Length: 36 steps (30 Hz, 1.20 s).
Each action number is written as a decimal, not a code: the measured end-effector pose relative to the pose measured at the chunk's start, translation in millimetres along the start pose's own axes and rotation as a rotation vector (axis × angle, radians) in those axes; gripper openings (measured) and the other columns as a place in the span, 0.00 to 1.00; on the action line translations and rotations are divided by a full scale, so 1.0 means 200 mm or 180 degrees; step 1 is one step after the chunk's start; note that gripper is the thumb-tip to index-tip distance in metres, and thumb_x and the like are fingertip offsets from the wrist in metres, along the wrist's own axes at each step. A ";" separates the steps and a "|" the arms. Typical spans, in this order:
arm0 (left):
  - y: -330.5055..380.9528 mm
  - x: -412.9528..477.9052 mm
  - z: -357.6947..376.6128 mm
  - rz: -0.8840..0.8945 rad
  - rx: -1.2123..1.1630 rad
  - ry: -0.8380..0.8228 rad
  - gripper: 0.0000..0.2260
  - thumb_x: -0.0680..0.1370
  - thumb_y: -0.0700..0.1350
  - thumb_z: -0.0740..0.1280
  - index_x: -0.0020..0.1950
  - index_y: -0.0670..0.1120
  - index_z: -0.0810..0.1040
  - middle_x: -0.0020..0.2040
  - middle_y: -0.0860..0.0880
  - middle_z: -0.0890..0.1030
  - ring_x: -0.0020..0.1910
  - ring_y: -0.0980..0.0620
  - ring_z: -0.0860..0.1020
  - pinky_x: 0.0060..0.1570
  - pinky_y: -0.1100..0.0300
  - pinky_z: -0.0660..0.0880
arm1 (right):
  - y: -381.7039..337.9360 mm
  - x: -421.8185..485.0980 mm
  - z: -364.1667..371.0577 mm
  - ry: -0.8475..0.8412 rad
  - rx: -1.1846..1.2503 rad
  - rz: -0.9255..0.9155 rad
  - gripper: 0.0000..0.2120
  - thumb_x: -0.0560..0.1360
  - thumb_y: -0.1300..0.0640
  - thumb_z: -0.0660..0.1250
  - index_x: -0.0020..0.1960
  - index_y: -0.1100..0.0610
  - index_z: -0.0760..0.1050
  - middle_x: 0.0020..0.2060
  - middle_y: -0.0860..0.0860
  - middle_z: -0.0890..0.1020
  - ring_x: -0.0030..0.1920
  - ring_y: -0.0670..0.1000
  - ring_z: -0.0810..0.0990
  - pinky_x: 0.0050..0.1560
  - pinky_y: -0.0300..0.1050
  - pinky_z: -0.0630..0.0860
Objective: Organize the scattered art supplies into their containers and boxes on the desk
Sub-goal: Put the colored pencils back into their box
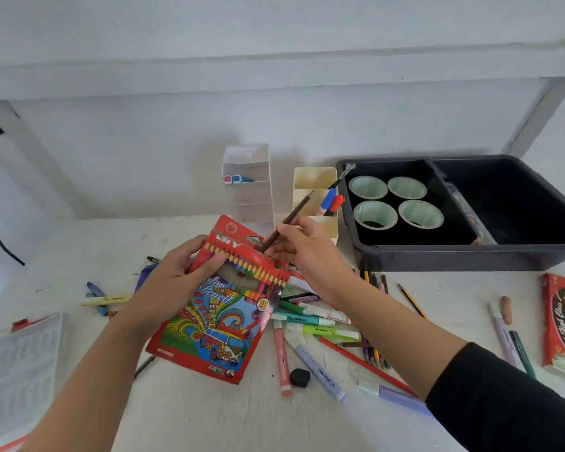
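Note:
My left hand [173,282] grips a red colour pencil box [222,321] with a bright van picture, held tilted above the desk with its flap open at the top. My right hand [304,252] pinches a dark brown pencil [289,220] whose lower end meets the box's open mouth. Under and right of the box lies a heap of markers, highlighters and pencils [313,324]. A long red pencil [366,365] and a black eraser [299,377] lie near the front.
A black divided bin [470,256] holding several pale green cups [375,215] stands at the back right. Beside it are a cream pen holder [313,181] with markers and a clear tiered organiser [248,184]. Another red box [563,324] lies far right, a clear case [17,363] far left.

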<state>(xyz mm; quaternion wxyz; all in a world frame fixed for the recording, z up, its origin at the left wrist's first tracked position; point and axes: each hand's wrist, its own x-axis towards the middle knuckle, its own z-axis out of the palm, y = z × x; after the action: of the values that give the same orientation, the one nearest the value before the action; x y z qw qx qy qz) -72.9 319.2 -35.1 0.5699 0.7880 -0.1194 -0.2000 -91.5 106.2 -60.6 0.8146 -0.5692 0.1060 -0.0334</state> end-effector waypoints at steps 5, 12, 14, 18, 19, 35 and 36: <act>0.02 0.03 0.01 0.0010 0.0031 -0.0085 0.11 0.80 0.50 0.65 0.61 0.51 0.76 0.49 0.50 0.87 0.43 0.47 0.87 0.35 0.61 0.82 | -0.04 0.00 -0.04 -0.0163 -0.0858 -0.0044 0.07 0.81 0.61 0.60 0.50 0.62 0.76 0.43 0.57 0.84 0.43 0.50 0.83 0.46 0.44 0.79; 0.02 0.04 0.03 -0.0019 -0.0129 -0.0103 0.11 0.80 0.50 0.65 0.61 0.54 0.75 0.48 0.51 0.87 0.43 0.48 0.87 0.35 0.61 0.82 | -0.05 0.00 -0.11 0.0052 -0.0727 -0.0398 0.08 0.84 0.58 0.61 0.54 0.64 0.73 0.41 0.60 0.82 0.37 0.53 0.79 0.41 0.47 0.78; 0.02 0.05 0.04 -0.0017 -0.0135 -0.0129 0.11 0.79 0.51 0.66 0.61 0.54 0.75 0.49 0.52 0.87 0.43 0.48 0.87 0.36 0.60 0.82 | -0.05 -0.03 -0.14 -0.0088 -0.1020 -0.0435 0.09 0.83 0.59 0.62 0.58 0.65 0.73 0.44 0.65 0.82 0.39 0.54 0.79 0.46 0.49 0.79; 0.02 0.07 0.06 0.0022 -0.0159 -0.0155 0.10 0.80 0.50 0.65 0.61 0.54 0.75 0.49 0.51 0.87 0.44 0.47 0.87 0.38 0.58 0.84 | -0.04 -0.07 -0.18 -0.0451 -0.1540 -0.0156 0.08 0.80 0.59 0.67 0.55 0.64 0.79 0.47 0.58 0.85 0.45 0.53 0.83 0.53 0.48 0.79; 0.01 0.07 0.07 0.0025 -0.0185 -0.0158 0.10 0.80 0.51 0.65 0.61 0.54 0.75 0.49 0.51 0.87 0.44 0.47 0.87 0.40 0.55 0.84 | -0.04 -0.08 -0.18 -0.0348 -0.1393 -0.0157 0.09 0.80 0.58 0.67 0.56 0.63 0.79 0.45 0.57 0.85 0.44 0.52 0.83 0.53 0.49 0.79; -0.14 0.04 0.14 -0.0095 -0.0292 -0.0264 0.13 0.80 0.53 0.66 0.64 0.59 0.70 0.54 0.50 0.85 0.48 0.43 0.86 0.49 0.42 0.82 | 0.05 -0.17 -0.18 0.0177 -0.1314 -0.0284 0.08 0.81 0.58 0.66 0.58 0.57 0.70 0.39 0.52 0.84 0.37 0.48 0.83 0.40 0.43 0.81; -0.15 0.04 0.15 -0.0117 -0.0313 -0.0259 0.13 0.80 0.53 0.66 0.64 0.59 0.70 0.53 0.50 0.85 0.47 0.43 0.86 0.49 0.43 0.83 | 0.05 -0.17 -0.18 0.0049 -0.1324 -0.0104 0.09 0.81 0.57 0.66 0.59 0.55 0.70 0.41 0.52 0.85 0.40 0.49 0.85 0.41 0.45 0.83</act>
<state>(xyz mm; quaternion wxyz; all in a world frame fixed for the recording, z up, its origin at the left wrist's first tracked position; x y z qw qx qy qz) -81.0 300.6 -72.2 0.5988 0.7524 -0.1181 -0.2479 -133.7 83.0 -76.6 0.6781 -0.7265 0.1076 -0.0284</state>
